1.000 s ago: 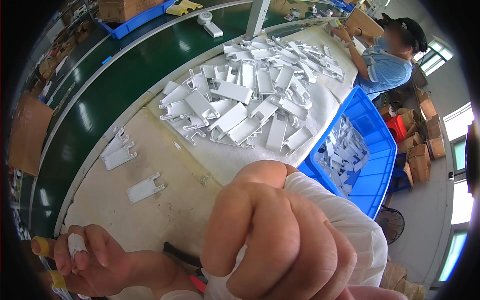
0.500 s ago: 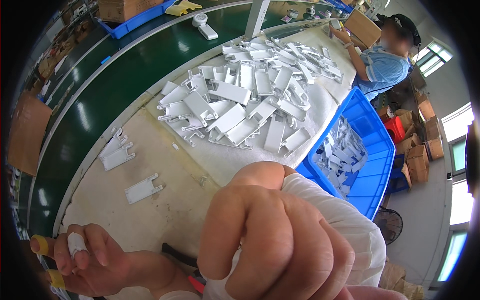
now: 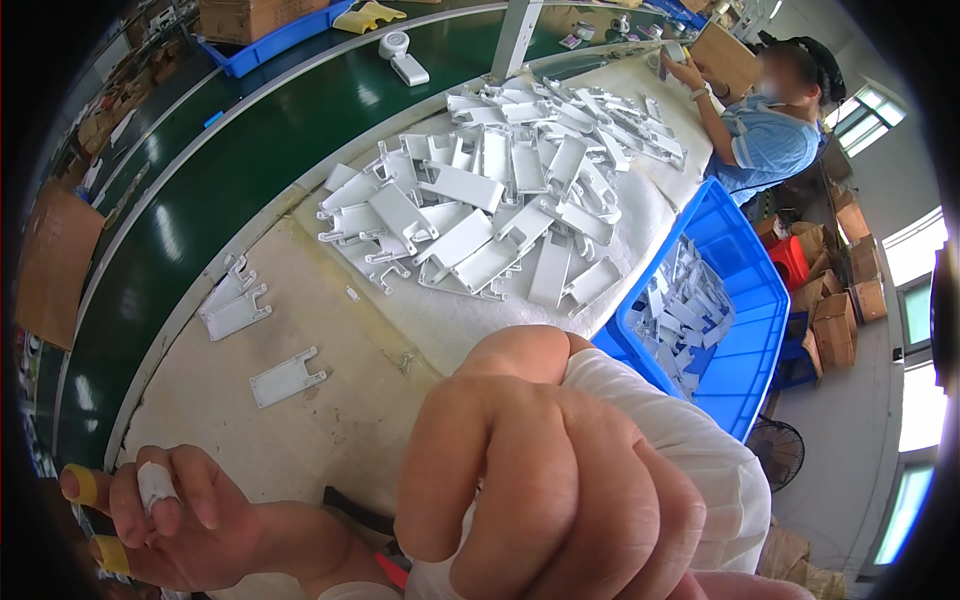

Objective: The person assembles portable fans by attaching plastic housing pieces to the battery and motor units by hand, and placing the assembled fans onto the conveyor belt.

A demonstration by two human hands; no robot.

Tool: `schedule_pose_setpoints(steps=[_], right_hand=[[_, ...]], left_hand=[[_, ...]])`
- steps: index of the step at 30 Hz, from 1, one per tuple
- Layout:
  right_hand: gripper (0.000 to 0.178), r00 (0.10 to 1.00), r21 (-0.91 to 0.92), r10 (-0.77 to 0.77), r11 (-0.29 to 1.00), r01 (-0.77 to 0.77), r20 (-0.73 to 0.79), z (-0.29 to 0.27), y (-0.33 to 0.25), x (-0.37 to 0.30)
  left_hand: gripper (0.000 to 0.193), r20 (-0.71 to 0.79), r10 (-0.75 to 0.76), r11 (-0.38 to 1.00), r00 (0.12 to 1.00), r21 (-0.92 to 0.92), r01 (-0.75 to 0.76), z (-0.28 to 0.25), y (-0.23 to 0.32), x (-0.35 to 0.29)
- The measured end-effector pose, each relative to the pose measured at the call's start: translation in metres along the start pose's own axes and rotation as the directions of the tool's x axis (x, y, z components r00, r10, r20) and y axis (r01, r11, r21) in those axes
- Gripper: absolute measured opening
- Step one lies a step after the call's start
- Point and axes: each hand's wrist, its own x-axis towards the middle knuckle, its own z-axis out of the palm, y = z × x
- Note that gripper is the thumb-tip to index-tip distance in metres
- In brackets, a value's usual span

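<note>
Close in front of me, my right hand [image 3: 550, 480] is closed into a fist with its back toward the view. Its fingertips are mostly hidden, and I cannot make out what they hold, if anything. At the lower left, my left hand [image 3: 180, 515] has loosely bent fingers, thumb and forefinger apart, with nothing visible between them. Yellow covers wrap two of its digits, and white tape circles another. Beyond it, a single white plastic housing part [image 3: 287, 378] lies flat on the table. A couple of similar white parts [image 3: 235, 305] rest farther back.
A large heap of white housings [image 3: 465, 235] covers the pale table mat. To its right stands a blue bin [image 3: 745, 330] of small white pieces. A green conveyor belt [image 3: 300, 140] curves behind, carrying a white handheld device [image 3: 405, 62]. A person in blue [image 3: 770, 135] works at far right.
My hands stay almost where they were. On the green belt the white handheld device has shifted slightly left. The co-worker and the brown box by them have moved a little.
</note>
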Motion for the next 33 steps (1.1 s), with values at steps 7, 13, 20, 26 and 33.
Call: schedule_pose_setpoints(steps=[7,13,20,26,33], right_hand=[[0.017,1.000,0.004,-0.001,1.000,0.001,-0.005,0.000,0.001,0.001],[0.018,0.999,0.028,0.018,0.999,-0.017,-0.047,0.004,-0.001,0.005],[0.021,1.000,0.021,0.010,1.000,-0.010,0.015,-0.001,0.001,-0.001],[0.021,0.998,0.166,0.053,0.984,-0.060,0.044,-0.004,0.002,0.009],[0.025,0.989,0.040,0.088,0.995,-0.094,0.121,-0.009,-0.003,0.004]], left_hand=[[0.056,-0.052,0.033,0.997,0.998,0.065,-0.029,0.006,-0.001,0.000],[0.056,-0.082,0.050,0.998,0.995,0.046,-0.046,0.007,-0.003,0.000],[0.056,-0.061,0.035,0.997,0.998,0.077,-0.030,0.010,-0.005,0.001],[0.056,-0.124,0.078,0.990,0.989,0.126,-0.062,0.001,0.001,-0.001],[0.057,-0.224,0.171,0.973,0.960,0.190,-0.129,0.015,-0.010,0.001]])
